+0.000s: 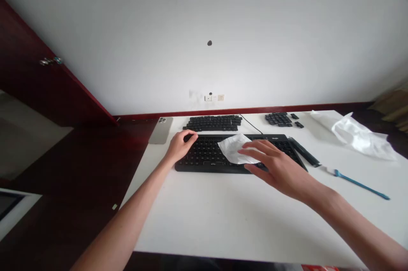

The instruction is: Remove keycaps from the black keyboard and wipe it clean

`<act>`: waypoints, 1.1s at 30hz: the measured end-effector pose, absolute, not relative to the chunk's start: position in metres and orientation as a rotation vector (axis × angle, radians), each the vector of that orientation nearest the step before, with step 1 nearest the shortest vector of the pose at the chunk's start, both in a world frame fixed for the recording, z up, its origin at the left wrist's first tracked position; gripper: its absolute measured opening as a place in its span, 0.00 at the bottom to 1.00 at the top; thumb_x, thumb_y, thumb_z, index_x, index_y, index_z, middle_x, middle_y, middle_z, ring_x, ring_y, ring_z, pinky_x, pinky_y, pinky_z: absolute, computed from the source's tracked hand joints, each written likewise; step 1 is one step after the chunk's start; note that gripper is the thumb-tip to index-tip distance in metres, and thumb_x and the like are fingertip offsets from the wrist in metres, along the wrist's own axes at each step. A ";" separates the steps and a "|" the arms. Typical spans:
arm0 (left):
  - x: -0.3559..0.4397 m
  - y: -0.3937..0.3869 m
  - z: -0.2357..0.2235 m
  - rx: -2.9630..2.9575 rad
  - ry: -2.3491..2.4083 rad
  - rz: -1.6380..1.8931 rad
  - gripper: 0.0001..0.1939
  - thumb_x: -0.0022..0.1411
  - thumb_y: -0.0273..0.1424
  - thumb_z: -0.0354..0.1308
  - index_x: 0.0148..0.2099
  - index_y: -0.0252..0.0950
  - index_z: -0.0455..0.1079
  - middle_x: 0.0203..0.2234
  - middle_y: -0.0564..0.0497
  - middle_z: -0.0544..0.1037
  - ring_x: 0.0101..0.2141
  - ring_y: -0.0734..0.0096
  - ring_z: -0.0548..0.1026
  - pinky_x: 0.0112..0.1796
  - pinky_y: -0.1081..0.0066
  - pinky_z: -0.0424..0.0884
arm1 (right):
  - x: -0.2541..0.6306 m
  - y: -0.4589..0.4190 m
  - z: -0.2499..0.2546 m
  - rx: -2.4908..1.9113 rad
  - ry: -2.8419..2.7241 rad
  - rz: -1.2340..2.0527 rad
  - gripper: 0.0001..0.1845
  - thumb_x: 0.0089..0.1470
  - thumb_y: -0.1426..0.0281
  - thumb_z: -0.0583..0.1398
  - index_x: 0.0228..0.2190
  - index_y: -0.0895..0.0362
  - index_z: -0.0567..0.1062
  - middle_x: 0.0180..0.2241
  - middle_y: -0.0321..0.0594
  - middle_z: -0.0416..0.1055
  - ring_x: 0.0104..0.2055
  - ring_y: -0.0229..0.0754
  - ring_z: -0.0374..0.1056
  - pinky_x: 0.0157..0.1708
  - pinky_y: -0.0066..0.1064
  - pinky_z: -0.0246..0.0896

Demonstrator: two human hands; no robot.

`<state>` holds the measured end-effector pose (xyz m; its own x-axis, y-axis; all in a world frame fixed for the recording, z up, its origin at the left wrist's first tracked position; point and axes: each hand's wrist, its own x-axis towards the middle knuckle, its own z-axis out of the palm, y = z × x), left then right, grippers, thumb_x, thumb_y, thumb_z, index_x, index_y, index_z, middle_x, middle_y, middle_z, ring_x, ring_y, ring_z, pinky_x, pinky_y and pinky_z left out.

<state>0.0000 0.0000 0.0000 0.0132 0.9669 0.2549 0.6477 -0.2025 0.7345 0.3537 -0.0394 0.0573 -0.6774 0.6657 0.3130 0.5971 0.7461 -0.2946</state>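
My right hand (274, 170) lies over a crumpled white tissue (234, 149), pressing it onto the right half of a black computer keyboard (204, 158). My left hand (180, 145) rests on the keyboard's upper left corner, its fingers curled over the keys and holding nothing. The tissue hides the keys in the middle of the board.
Two groups of loose black keycaps (213, 122) (278, 119) lie behind the keyboard on the white table (223, 220). A phone (161, 130) lies at back left. To the right are a black strip (304, 151), a blue-handled brush (360, 184) and crumpled white plastic (358, 136).
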 end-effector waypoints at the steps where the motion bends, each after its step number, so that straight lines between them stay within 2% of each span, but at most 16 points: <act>1: 0.001 -0.002 0.000 1.898 1.640 1.030 0.15 0.72 0.47 0.57 0.48 0.44 0.79 0.49 0.51 0.84 0.53 0.56 0.80 0.57 0.59 0.72 | 0.346 -0.029 0.053 -0.964 -2.589 0.249 0.20 0.68 0.65 0.60 0.59 0.50 0.77 0.59 0.48 0.76 0.60 0.57 0.72 0.51 0.47 0.76; 4: 0.001 -0.003 0.000 1.930 1.668 0.995 0.15 0.72 0.46 0.58 0.50 0.45 0.78 0.51 0.51 0.83 0.55 0.55 0.78 0.59 0.56 0.71 | 0.341 -0.003 0.044 -0.988 -2.708 0.361 0.15 0.67 0.67 0.60 0.51 0.53 0.82 0.48 0.46 0.82 0.44 0.51 0.79 0.40 0.40 0.76; 6: 0.002 -0.003 0.000 1.954 1.692 0.980 0.15 0.72 0.47 0.58 0.50 0.45 0.78 0.51 0.51 0.83 0.55 0.54 0.77 0.59 0.55 0.70 | 0.341 0.010 0.050 -1.009 -2.720 0.441 0.13 0.67 0.68 0.59 0.44 0.54 0.84 0.41 0.43 0.83 0.36 0.46 0.79 0.34 0.35 0.73; 9: 0.002 0.000 0.001 1.978 1.698 0.957 0.16 0.73 0.48 0.57 0.50 0.45 0.77 0.50 0.51 0.83 0.54 0.54 0.78 0.57 0.56 0.71 | 0.328 0.019 0.075 -1.085 -2.591 0.405 0.13 0.67 0.64 0.60 0.41 0.54 0.85 0.36 0.42 0.83 0.32 0.44 0.77 0.31 0.33 0.69; 13: 0.002 0.003 0.001 1.983 1.697 0.928 0.17 0.74 0.50 0.55 0.49 0.45 0.78 0.49 0.52 0.83 0.53 0.54 0.78 0.55 0.57 0.72 | 0.292 0.014 0.101 -0.987 -2.753 0.418 0.13 0.67 0.68 0.59 0.42 0.54 0.85 0.38 0.43 0.83 0.34 0.45 0.78 0.32 0.32 0.66; 17: 0.000 0.004 -0.002 2.000 1.689 0.931 0.17 0.73 0.49 0.56 0.50 0.45 0.77 0.50 0.52 0.83 0.53 0.54 0.78 0.56 0.57 0.72 | 0.273 0.000 0.090 -0.926 -3.065 0.457 0.12 0.65 0.72 0.60 0.40 0.54 0.85 0.33 0.43 0.81 0.33 0.46 0.78 0.33 0.32 0.66; 19: -0.001 0.004 -0.003 2.006 1.680 0.931 0.15 0.73 0.47 0.56 0.50 0.45 0.77 0.50 0.52 0.83 0.54 0.55 0.78 0.57 0.58 0.72 | 0.276 -0.005 0.081 -0.939 -3.097 0.500 0.12 0.64 0.73 0.60 0.43 0.53 0.85 0.34 0.43 0.81 0.34 0.47 0.79 0.35 0.33 0.68; 26: 0.001 0.005 -0.001 2.036 1.689 0.932 0.13 0.73 0.44 0.58 0.50 0.44 0.77 0.49 0.52 0.83 0.52 0.57 0.79 0.56 0.60 0.71 | 0.307 -0.001 0.074 -0.870 -3.097 0.672 0.30 0.58 0.71 0.64 0.61 0.43 0.77 0.43 0.41 0.83 0.39 0.50 0.80 0.41 0.37 0.71; 29: 0.002 0.004 0.000 2.047 1.695 0.929 0.12 0.73 0.43 0.59 0.50 0.44 0.76 0.49 0.52 0.83 0.51 0.58 0.79 0.56 0.60 0.71 | 0.313 -0.002 0.074 -0.865 -3.098 0.673 0.34 0.55 0.71 0.64 0.63 0.42 0.74 0.43 0.41 0.83 0.41 0.51 0.80 0.42 0.37 0.71; 33: 0.002 0.004 0.000 2.046 1.705 0.924 0.12 0.73 0.43 0.58 0.50 0.43 0.76 0.49 0.52 0.83 0.51 0.57 0.79 0.56 0.60 0.71 | 0.313 -0.003 0.075 -0.895 -3.097 0.673 0.34 0.54 0.70 0.65 0.62 0.41 0.76 0.43 0.40 0.83 0.42 0.53 0.80 0.42 0.38 0.71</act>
<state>0.0019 0.0041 0.0001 0.0783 0.9592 0.2717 0.7515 -0.2358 0.6161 0.3127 -0.0035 0.0750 -0.8416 0.4776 -0.2522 0.5392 0.7701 -0.3410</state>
